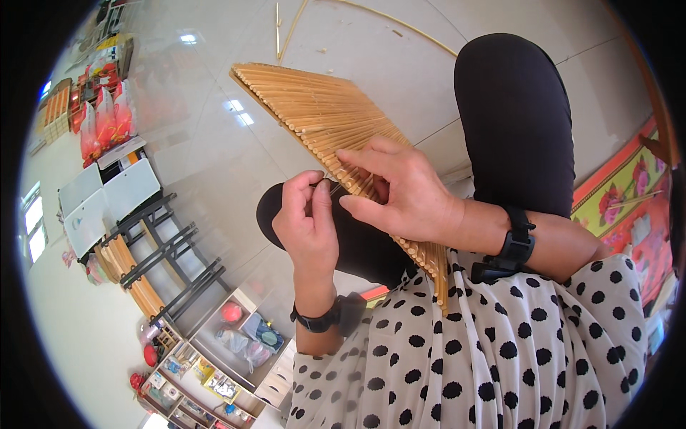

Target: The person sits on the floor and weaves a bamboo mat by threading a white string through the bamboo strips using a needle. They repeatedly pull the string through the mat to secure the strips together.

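A flat mat of straw-coloured stalks [314,100] laid side by side stands tilted across my lap, its cut ends along the near left edge. My right hand [414,189] grips this mat near its middle, index finger over the stalks and thumb by the cut ends. The other fingers curl over it and are partly hidden. Close beside that edge, my left hand [307,222] is closed in a pinch of thumb and forefinger. Something thin and dark seems to show at its fingertips, too small to name.
Loose pale stalks [400,27] lie on the tiled floor ahead. My bent knee [511,107] rises right of the mat. Left are a folded dark metal frame [168,243], red bags [107,118] and an open shelf unit [193,382]. A flowered red cloth [622,200] lies right.
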Demonstrator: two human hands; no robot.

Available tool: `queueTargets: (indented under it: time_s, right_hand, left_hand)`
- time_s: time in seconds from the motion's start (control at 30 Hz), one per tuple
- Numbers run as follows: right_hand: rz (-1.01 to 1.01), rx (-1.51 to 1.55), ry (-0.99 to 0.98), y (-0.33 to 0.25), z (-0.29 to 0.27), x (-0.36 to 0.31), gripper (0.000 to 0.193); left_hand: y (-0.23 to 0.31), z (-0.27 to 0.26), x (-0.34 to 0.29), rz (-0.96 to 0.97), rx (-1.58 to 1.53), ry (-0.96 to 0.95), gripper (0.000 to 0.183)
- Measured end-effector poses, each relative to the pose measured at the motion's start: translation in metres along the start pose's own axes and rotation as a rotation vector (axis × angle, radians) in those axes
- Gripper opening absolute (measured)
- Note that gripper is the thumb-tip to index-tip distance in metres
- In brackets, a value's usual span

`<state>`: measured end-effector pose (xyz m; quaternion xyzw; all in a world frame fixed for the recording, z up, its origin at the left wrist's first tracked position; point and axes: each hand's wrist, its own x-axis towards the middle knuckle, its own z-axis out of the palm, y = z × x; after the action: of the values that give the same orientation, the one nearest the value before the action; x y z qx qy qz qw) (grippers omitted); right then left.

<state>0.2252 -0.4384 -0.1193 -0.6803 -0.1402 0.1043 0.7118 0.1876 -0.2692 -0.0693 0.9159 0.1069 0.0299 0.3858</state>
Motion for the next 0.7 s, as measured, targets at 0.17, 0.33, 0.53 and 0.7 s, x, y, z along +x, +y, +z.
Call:
queueTargets:
  time_s: [0.17, 0.33, 0.53, 0.7]
  right_hand:
    - [0.023, -0.003, -0.007, -0.002, -0.001, 0.001, 0.053]
    - [-0.014, -0.013, -0.031, -0.001, -0.007, 0.002, 0.052]
    - [-0.041, -0.044, 0.004, -0.002, -0.005, 0.003, 0.049]
    - [0.035, -0.052, 0.097, -0.002, -0.014, 0.013, 0.044]
  left_hand:
    - [0.006, -0.002, -0.004, -0.052, 0.031, -0.032, 0.004]
    - [0.011, 0.005, 0.002, 0.025, 0.044, -0.047, 0.002]
    - [0.013, 0.006, 0.014, -0.012, -0.008, -0.092, 0.011]
    - [0.032, -0.005, -0.010, 0.143, 0.067, -0.056, 0.046]
